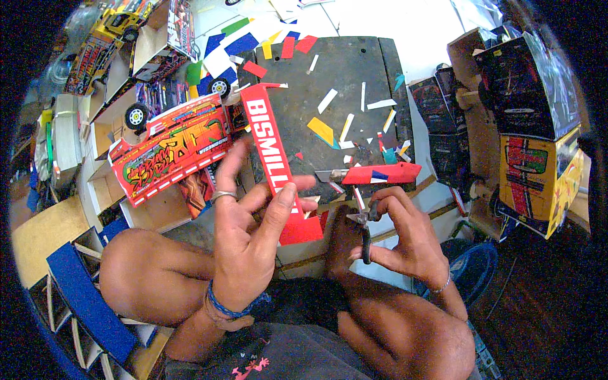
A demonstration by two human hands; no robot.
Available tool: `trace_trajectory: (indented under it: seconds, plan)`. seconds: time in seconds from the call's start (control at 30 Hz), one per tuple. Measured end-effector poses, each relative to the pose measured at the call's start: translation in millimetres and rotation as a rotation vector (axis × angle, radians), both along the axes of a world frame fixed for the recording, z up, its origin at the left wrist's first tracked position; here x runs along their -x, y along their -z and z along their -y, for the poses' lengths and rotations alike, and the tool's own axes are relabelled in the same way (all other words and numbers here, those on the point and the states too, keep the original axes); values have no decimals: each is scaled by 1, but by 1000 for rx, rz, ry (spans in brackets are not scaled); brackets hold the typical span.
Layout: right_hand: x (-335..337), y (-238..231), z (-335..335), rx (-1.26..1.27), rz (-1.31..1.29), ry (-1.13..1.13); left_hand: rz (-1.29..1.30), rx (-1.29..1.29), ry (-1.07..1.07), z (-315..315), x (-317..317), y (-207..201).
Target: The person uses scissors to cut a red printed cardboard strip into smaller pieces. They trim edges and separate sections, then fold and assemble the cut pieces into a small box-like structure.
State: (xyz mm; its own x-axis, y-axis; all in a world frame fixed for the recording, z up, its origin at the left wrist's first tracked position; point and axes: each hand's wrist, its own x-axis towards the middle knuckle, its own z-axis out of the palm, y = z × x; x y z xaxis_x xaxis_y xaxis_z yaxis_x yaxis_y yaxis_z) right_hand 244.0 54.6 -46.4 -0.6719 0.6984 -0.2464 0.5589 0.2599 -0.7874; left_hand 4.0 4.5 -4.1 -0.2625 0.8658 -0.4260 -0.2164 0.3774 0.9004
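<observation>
left hand (244,237) pinches red lettered strip (268,139) toward near end; right hand (410,235) holds dark-handled pliers (365,237); red cutter knife (400,174) lies on their far side, on dark board (345,66).

White block capitals are running down the red strip (271,149) over the bench (342,63)'s left edge, left hand (244,253) covering some. Graffiti-style lettering plus small white-ish capitals are showing on the red-orange truck panel (174,153), beyond that edge. Beyond the right edge, yellow box panel (522,158) is carrying markings, too blurred for reading.
</observation>
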Motion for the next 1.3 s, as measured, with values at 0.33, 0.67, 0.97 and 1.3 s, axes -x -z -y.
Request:
trace_trajectory:
  seconds: [0.33,0.67,0.97,1.3]
  plan:
    - [-4,-25,-12,-258,237,-147,-492,-203,374,2,8,-3]
    - [-3,-43,-21,-444,332,-216,-508,-132,428,2,3,-5]
    - [-13,-25,-15,-357,246,-115,-537,-191,363,2,5,3]
    - [26,1,6,576,-763,694,-419,-121,263,4,4,6]
